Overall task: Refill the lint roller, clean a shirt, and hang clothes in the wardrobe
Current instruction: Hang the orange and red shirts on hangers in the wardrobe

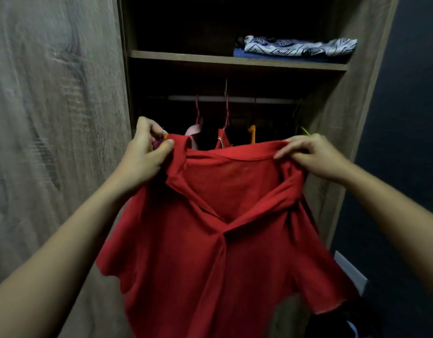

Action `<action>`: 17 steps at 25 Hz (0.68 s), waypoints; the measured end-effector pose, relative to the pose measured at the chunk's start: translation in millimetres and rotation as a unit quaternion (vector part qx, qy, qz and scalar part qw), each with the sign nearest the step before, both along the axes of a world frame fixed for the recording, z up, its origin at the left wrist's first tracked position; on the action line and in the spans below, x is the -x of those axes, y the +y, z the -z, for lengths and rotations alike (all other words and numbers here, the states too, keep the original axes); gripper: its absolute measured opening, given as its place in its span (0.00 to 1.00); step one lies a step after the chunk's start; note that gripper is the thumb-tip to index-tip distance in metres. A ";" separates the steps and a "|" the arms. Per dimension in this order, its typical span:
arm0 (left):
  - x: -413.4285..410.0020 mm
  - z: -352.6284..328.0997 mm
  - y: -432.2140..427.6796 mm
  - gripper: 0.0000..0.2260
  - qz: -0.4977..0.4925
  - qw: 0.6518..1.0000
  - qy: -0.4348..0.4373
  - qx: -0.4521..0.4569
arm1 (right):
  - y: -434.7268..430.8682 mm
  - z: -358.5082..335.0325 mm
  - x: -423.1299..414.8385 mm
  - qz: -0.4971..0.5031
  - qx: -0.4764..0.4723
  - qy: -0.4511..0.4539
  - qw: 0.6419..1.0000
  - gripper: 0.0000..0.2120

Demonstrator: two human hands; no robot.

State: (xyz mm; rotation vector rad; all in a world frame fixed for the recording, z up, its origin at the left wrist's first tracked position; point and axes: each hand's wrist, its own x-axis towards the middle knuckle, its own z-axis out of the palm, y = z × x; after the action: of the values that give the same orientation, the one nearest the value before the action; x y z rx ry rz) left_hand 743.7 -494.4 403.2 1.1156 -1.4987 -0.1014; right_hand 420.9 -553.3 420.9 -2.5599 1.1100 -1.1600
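Observation:
A red collared shirt hangs spread in front of me, before the open wardrobe. My left hand pinches its collar at the left shoulder, with a small coloured piece showing between the fingers. My right hand grips the collar at the right shoulder. Behind the shirt, a metal rail carries pink hangers, an orange hanger and a yellow-green one. No lint roller is in view.
The wardrobe's wooden door stands open at the left. Folded patterned cloth lies on the shelf above the rail. A dark wall is at the right, with a pale object low beside it.

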 end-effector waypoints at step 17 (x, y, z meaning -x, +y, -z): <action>119.9 54.4 -125.2 0.07 -0.108 0.960 -0.240 -0.094 | -68.5 -3.2 96.0 0.172 -0.179 0.390 0.886 0.31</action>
State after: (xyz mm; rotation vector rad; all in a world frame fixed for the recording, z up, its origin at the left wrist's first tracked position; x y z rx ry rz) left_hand 623.8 -619.6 348.8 1.5275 -1.8074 0.1958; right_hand 324.9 -621.8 424.1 -2.6003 1.7729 0.1443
